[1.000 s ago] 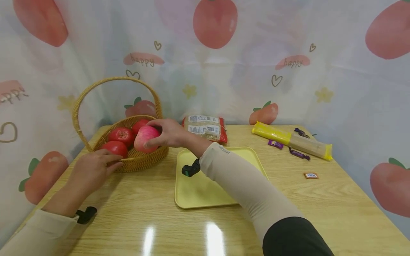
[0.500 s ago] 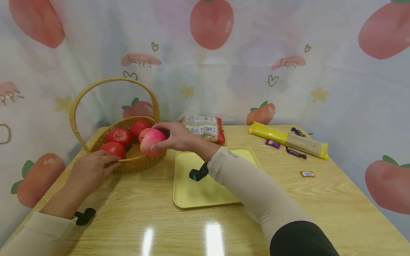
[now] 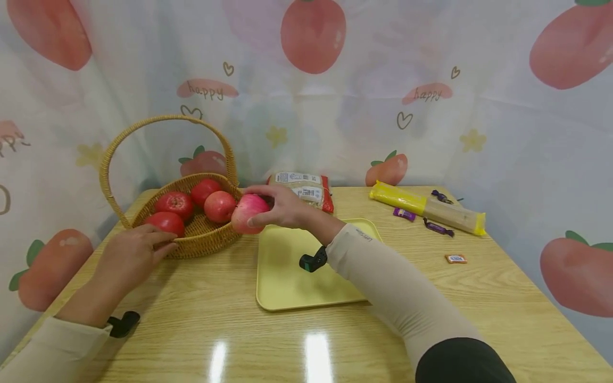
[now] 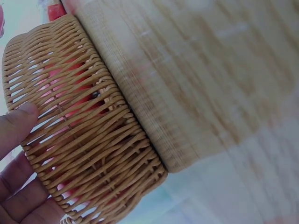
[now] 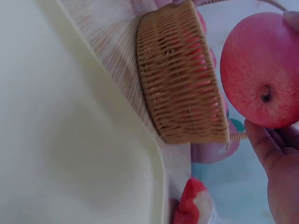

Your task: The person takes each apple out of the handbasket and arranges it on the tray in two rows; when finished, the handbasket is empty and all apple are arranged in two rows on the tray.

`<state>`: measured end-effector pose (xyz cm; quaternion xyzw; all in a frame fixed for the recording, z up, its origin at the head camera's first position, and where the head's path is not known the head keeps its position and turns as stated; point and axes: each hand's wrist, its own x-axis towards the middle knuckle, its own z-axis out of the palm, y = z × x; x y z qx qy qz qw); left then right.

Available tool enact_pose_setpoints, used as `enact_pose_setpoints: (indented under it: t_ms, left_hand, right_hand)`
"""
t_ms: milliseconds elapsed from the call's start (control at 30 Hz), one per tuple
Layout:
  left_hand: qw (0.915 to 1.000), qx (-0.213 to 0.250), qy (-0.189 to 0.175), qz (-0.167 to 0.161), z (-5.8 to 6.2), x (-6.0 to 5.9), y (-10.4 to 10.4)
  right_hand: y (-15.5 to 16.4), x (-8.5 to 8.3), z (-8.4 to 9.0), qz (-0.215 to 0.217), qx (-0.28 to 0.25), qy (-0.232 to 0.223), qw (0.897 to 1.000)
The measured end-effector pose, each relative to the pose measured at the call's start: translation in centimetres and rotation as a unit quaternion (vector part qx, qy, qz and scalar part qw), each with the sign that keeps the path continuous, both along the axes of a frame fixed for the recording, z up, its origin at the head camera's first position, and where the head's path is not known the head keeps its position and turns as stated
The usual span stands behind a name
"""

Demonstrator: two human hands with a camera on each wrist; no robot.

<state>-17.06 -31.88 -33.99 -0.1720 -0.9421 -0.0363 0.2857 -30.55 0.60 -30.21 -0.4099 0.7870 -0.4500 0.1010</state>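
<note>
My right hand [image 3: 280,207] grips a pink-red apple [image 3: 247,213] in the air, just past the right rim of the wicker basket [image 3: 210,239] and over the near-left corner of the yellow tray [image 3: 287,276]. The right wrist view shows the apple [image 5: 261,70] from below, held by my fingers [image 5: 275,154], with the basket [image 5: 182,79] beside it. Three red fruits [image 3: 178,204] stay in the basket. My left hand [image 3: 136,254] rests with straight fingers against the basket's front wall; in the left wrist view its fingers [image 4: 14,126] touch the weave [image 4: 88,135].
A red-and-white snack bag [image 3: 304,190] lies behind the tray. At the back right are a long yellow packet [image 3: 426,208], small purple sweets [image 3: 437,227] and a small orange wrapper [image 3: 455,259]. A fruit-printed cloth hangs behind the wooden table [image 3: 479,308].
My right hand has carried the apple out of the basket, rightward toward the tray. The left hand has stayed against the basket.
</note>
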Motion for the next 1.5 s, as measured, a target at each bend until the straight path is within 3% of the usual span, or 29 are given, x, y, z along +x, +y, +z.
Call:
enact_pose_setpoints:
  t_ms: [400,733,933,1500]
  left_hand:
    - [1.0,0.0,-0.001,-0.005,0.1,0.0,0.0]
    - [1.0,-0.002,0.004,-0.007,0.1,0.0,-0.1]
    - [1.0,-0.006,-0.002,-0.001,0.0,0.1,-0.2]
    - [0.9999,-0.009,-0.003,-0.005,0.1,0.0,-0.1]
  right_hand:
    - [1.5,-0.4,-0.8,-0.022,0.015,-0.004,1.0]
    - [2.3,-0.6,-1.4,-0.043,0.095,0.018,0.994]
    - [2.6,-1.2,-2.4,-0.038,0.116,0.032,0.992]
    - [2.9,-2.3,-4.6,-0.029,0.097,0.003,0.995]
